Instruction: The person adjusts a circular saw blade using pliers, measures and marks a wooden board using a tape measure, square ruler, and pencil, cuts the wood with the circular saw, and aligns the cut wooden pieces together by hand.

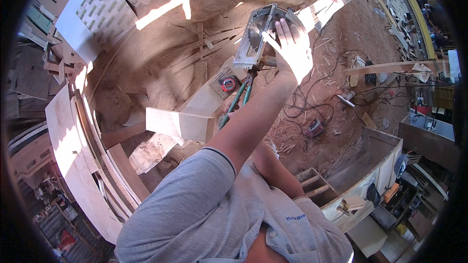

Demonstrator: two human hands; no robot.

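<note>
An upturned circular saw shows its metal base plate and dark blade, with light falling across it. My left hand lies over the blade with fingers spread, touching it. A long green-handled tool, apparently pliers or cutters, has its head against the saw's lower end. My right hand is mostly behind my left forearm at the tool's handles; its grip is hard to make out. A red and black tape measure sits beside the handles on a wooden board, near an angled pale panel.
Plywood sheets stand along the left. A wooden box is at lower right, near a red power tool and tangled cables on the dirt floor. Offcuts, a long beam and scrap lie around the edges.
</note>
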